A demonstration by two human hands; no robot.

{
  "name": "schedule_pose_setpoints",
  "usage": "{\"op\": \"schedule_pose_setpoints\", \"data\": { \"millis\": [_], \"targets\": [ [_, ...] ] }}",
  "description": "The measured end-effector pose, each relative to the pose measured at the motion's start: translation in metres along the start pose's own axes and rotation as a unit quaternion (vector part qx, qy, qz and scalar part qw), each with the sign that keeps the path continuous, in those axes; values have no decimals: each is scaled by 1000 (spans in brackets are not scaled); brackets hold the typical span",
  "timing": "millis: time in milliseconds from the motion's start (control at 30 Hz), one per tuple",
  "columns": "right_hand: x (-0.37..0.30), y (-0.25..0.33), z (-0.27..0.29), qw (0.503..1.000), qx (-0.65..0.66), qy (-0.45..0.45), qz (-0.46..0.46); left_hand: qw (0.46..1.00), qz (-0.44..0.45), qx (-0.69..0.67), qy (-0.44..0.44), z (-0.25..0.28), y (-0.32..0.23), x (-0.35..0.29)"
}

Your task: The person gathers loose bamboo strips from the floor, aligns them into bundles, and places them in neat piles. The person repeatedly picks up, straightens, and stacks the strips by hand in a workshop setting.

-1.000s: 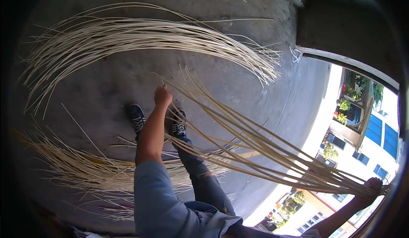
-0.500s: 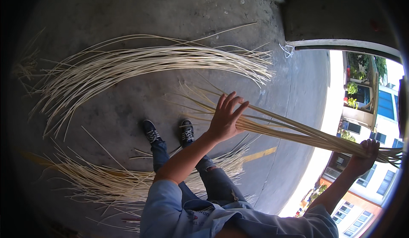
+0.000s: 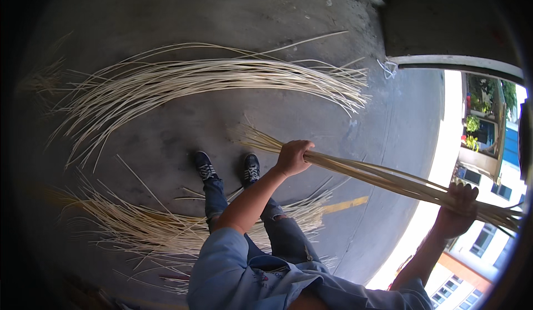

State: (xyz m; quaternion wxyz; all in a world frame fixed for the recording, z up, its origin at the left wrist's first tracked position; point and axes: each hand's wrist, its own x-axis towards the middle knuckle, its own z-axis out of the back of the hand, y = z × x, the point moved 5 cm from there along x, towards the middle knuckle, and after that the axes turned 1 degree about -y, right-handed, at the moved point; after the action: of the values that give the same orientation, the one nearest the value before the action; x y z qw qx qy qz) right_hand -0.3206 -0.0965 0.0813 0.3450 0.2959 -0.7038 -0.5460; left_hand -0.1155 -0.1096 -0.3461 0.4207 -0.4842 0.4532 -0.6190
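A bundle of long, thin, pale rattan canes point(image 3: 377, 177) is held up across the right side of the view. Near its left end, my left hand point(image 3: 294, 158) is closed around the canes, and their loose tips fan out beyond the fist. Toward the far right end, my right hand point(image 3: 457, 210) grips the same bundle with its fingers wrapped over it. Between the two hands the canes run nearly straight, with a slight gap among some of them.
A large curved pile of pale canes point(image 3: 216, 77) lies on the concrete floor point(image 3: 166, 132) ahead of my shoes point(image 3: 251, 168). Another pile point(image 3: 150, 232) spreads beside and behind my legs. A white cord point(image 3: 388, 69) lies by a dark wall point(image 3: 449, 21); buildings stand outside on the right.
My left hand's fingers, spread half a second ago, have closed around the bundle, drawing the fanned canes together. My right hand has shifted slightly left and down, still gripping.
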Motion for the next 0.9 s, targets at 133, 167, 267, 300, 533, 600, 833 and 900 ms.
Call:
{"op": "schedule_pose_setpoints", "data": {
  "millis": [133, 167, 267, 300, 533, 600, 833, 900],
  "targets": [
    [-10, -46, 27, 999, -4, 31, -13, 998, 25, 31, 58, -5, 30, -9],
    [-11, -54, 27, 989, 13, 147, -20, 996, 39, 47, 67, -2, 33, -13],
    [-16, -34, -1, 951, -70, 301, -21, 993, 92, 36, 71, -7, 17, -25],
    [-14, -21, -11, 943, -65, 325, 32, 992, 109, 23, 57, -14, 2, -25],
    [22, 135, -108, 879, 82, 458, 104, 990, 91, -90, -67, -61, -163, 44],
    [6, 167, -159, 838, 82, 526, 122, 968, 180, -146, -96, -62, -188, 63],
    [46, 63, -206, 678, -162, 703, 139, 936, 53, -208, -280, 16, -281, 145],
    [77, -54, -166, 629, -282, 714, 124, 871, 24, -368, -323, 55, -294, 174]
  ]
}}
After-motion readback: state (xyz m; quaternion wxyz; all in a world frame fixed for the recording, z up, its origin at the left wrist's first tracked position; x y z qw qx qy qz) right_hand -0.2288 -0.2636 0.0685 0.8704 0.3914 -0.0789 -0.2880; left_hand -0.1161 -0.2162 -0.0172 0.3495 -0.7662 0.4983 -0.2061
